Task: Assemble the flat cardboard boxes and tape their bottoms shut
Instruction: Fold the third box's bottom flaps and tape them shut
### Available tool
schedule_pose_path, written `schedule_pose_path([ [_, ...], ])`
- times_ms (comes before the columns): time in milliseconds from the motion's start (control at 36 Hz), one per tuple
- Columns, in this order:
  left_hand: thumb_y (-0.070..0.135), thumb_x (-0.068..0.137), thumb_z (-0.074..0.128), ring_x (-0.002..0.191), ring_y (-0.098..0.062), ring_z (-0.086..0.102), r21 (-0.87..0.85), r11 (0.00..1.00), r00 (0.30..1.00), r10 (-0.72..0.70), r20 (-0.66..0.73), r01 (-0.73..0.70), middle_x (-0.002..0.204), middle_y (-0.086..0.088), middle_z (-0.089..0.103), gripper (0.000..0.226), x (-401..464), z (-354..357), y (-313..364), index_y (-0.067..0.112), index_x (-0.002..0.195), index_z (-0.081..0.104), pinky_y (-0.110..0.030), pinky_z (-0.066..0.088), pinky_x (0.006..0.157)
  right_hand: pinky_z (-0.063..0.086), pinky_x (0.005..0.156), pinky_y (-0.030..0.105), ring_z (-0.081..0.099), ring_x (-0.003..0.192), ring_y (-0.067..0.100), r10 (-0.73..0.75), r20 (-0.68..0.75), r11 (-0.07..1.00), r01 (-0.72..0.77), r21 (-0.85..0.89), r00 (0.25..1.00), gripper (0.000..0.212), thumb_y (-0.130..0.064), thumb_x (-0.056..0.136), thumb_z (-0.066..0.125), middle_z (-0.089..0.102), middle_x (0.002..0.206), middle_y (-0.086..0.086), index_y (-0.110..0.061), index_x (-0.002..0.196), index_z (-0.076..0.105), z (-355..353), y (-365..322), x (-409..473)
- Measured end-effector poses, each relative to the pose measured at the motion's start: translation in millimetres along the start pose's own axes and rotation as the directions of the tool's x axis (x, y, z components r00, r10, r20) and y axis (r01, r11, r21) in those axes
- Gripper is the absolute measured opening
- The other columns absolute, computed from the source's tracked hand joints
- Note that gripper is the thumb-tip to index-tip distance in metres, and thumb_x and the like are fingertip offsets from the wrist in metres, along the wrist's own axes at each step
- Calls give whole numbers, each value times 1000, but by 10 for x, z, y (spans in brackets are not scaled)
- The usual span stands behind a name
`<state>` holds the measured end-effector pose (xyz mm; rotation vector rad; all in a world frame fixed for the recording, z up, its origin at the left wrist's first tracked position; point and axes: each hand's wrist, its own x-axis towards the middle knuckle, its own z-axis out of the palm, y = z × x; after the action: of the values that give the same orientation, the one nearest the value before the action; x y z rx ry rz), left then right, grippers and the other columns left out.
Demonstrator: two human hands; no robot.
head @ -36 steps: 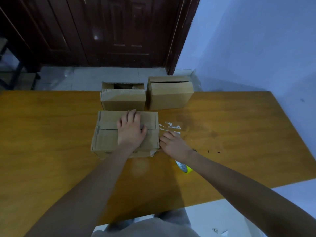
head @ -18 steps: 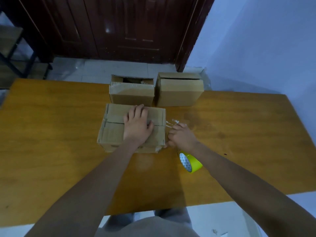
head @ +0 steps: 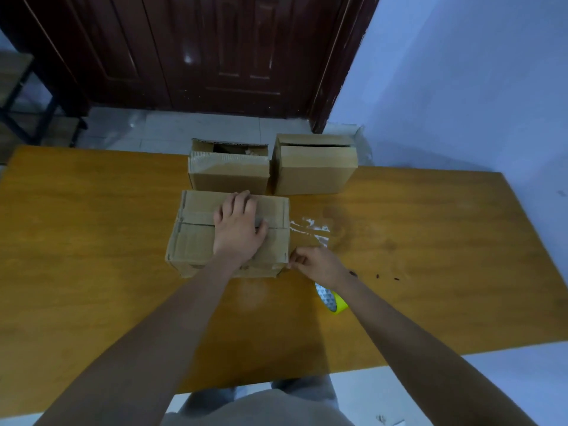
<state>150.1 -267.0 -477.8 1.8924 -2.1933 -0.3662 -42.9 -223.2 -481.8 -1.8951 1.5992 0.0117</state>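
Nearest: broad bare stretches of wooden table (head: pixel 92 272) to left and right of both forearms, near edge running just in front of the body. Yellow-cored tape roll (head: pixel 333 299) lying under the right wrist, just right of the nearest cardboard box (head: pixel 196 241). Right hand (head: pixel 319 265) at that box's near right corner, fingers curled in a pinch at the edge; whether tape or cardboard is pinched, cannot tell. Left hand (head: pixel 238 229) flat on the box's closed flaps, fingers straight and together, pressing across the centre seam, gripping nothing. Clear tape strip (head: pixel 310 230) stuck crinkled to the tabletop just beside the box's right side. Dark specks (head: pixel 375 275) on the wood right of the right wrist.

Farther: two more boxes at the far edge, side by side and nearly touching; left box (head: pixel 229 173) partly open on top, right box (head: pixel 313 167) with flaps folded down.

No readable writing on boxes or roll.

Beyond: pale tiled floor (head: pixel 184 130), dark red wooden door (head: pixel 199 50), pale blue wall (head: pixel 461 81) at right, black metal frame (head: pixel 27 112) at far left.
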Motion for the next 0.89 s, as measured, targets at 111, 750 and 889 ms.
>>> schedule_pose_path([
  [111, 44, 93, 41, 138, -25, 20, -12, 1000, 1000, -6, -9, 6, 148, -3, 29, 52, -2, 2, 0, 18, 138, 35, -44, 16, 110, 50, 75, 32, 65, 90, 21, 36, -3, 995, -36, 95, 999, 29, -32, 94, 57, 71, 98, 9, -5, 99, 67, 118, -53, -39],
  [750, 43, 92, 42, 136, -24, 21, -13, 1000, 1000, -7, -26, 6, 147, -2, 30, 51, -2, -17, 3, 19, 137, 36, -43, 19, 108, 53, 69, 37, 66, 88, 26, 175, -63, 968, -183, -170, 983, 45, -56, 85, 58, 68, 96, 6, -13, 98, 60, 267, -201, 53],
  [889, 43, 93, 41, 137, -24, 20, 0, 1000, 1000, 0, -19, 0, 147, -3, 29, 52, -4, -17, 10, 19, 138, 34, -43, 17, 110, 49, 64, 33, 66, 87, 27, 108, -75, 914, -129, -384, 991, 52, -59, 87, 52, 67, 95, 8, -10, 100, 60, 194, -255, 68],
])
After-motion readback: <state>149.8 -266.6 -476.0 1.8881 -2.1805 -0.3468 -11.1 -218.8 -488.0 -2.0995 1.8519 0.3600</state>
